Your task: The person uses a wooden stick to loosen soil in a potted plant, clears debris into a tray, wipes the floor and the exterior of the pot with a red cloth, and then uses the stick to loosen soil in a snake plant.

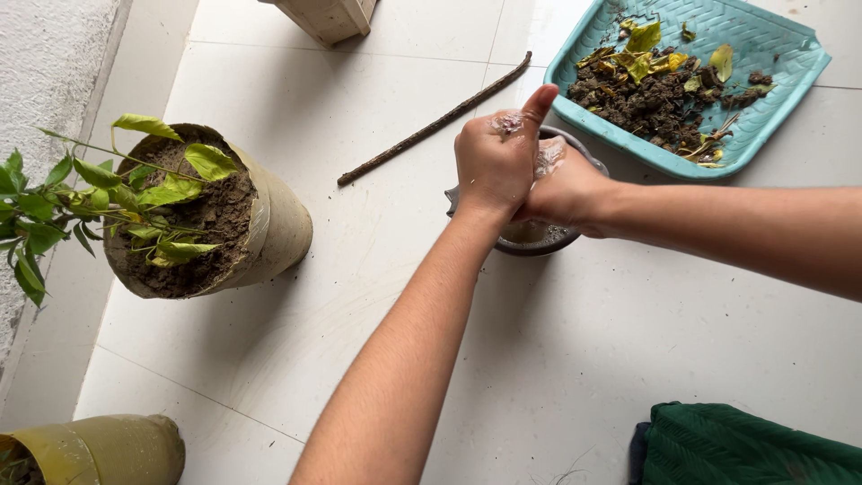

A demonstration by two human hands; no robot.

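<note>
At nine o'clock from my hands stands a tan plastic pot of dark soil with a leafy green plant [211,216]. A thin brown stick [435,121] lies at eleven o'clock on the white tiled floor [628,359]. My left hand [494,162] is curled closed, thumb raised, pressed against my wet right hand [566,190], both over a small grey metal bowl [539,238]. Whether either hand holds anything, I cannot tell. At one o'clock, well apart, sits a turquoise plastic tray [781,81] of soil and yellow leaves.

Around my work spot
I see a potted plant [202,216]; a long stick [431,126]; a teal tray [772,81] of soil and leaves; green cloth [745,445].
</note>
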